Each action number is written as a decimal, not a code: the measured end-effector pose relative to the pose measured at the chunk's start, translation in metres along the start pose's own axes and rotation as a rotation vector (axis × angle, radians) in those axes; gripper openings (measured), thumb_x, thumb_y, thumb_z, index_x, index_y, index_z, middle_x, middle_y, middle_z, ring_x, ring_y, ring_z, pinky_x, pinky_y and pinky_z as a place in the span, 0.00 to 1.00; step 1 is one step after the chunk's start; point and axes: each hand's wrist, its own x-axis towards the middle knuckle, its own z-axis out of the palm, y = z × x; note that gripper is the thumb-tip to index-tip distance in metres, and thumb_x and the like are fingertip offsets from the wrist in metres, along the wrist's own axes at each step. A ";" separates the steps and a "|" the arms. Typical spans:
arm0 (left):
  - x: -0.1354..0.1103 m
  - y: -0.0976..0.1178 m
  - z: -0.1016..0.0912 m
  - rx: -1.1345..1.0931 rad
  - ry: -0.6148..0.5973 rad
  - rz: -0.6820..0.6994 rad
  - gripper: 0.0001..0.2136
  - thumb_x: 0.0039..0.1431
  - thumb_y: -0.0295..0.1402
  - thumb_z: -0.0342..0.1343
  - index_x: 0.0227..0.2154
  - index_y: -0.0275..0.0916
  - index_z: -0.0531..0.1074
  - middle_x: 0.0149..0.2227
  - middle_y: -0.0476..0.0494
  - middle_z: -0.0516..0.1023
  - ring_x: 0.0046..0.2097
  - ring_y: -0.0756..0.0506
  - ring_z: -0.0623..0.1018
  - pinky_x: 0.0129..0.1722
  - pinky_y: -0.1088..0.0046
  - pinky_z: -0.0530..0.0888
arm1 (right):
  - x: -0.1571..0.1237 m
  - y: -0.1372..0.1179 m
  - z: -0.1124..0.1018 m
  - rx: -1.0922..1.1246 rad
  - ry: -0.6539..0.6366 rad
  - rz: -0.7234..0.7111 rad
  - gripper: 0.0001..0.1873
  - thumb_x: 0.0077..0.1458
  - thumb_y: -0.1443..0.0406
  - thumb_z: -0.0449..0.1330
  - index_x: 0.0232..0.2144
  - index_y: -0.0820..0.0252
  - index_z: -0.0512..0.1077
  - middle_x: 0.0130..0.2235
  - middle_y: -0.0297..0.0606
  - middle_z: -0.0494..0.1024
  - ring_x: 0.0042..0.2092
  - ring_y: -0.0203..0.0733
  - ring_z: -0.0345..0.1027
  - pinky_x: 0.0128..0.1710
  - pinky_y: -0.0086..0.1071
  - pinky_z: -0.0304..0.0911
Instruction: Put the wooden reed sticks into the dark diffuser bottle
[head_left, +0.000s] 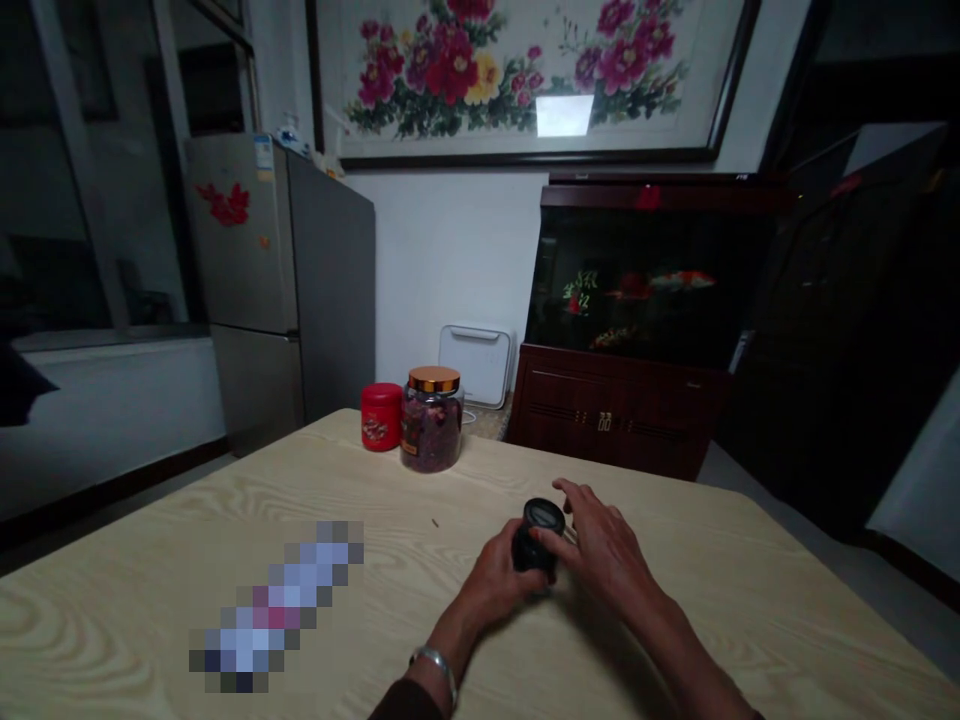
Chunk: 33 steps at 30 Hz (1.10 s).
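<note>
A short black cylinder (537, 538) with a rimmed round top stands among my hands on a pale wood-grain table (127, 540). My left hand (495, 582) cups its lower side, and a silver bangle circles that wrist. My right hand (604, 548) is at the cylinder's right, with the thumb on its upper side and the fingers spread beyond the top. A pixelated patch (274, 607) covers something on the table to the left of my hands. A red tin (381, 417) and a glass jar of dried petals (433, 425) with a gold lid stand near the far edge.
A small brown crumb (434, 522) lies on the table. Past the far edge stand a steel refrigerator (281, 290) on the left, a white boxy appliance (476, 365), and a dark aquarium with orange fish (645, 285) on a wooden cabinet.
</note>
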 end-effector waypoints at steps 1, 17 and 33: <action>0.000 -0.001 0.000 -0.004 -0.003 0.010 0.26 0.44 0.28 0.67 0.49 0.35 0.71 0.45 0.41 0.79 0.45 0.42 0.76 0.44 0.69 0.71 | 0.001 0.002 0.002 0.009 0.007 -0.009 0.35 0.53 0.53 0.63 0.61 0.54 0.63 0.56 0.51 0.71 0.57 0.63 0.66 0.54 0.57 0.60; 0.004 -0.011 -0.002 -0.001 -0.009 0.031 0.29 0.44 0.35 0.70 0.51 0.35 0.71 0.48 0.36 0.77 0.50 0.38 0.75 0.51 0.63 0.70 | 0.000 0.010 -0.008 0.143 -0.117 -0.097 0.50 0.44 0.56 0.69 0.66 0.51 0.53 0.61 0.49 0.66 0.60 0.58 0.62 0.53 0.50 0.61; 0.004 -0.010 -0.003 -0.048 -0.032 -0.008 0.28 0.43 0.29 0.69 0.50 0.35 0.70 0.45 0.42 0.77 0.46 0.42 0.75 0.45 0.70 0.70 | 0.011 0.019 0.021 0.350 -0.088 -0.068 0.24 0.53 0.56 0.62 0.52 0.55 0.69 0.51 0.44 0.73 0.53 0.50 0.68 0.55 0.46 0.62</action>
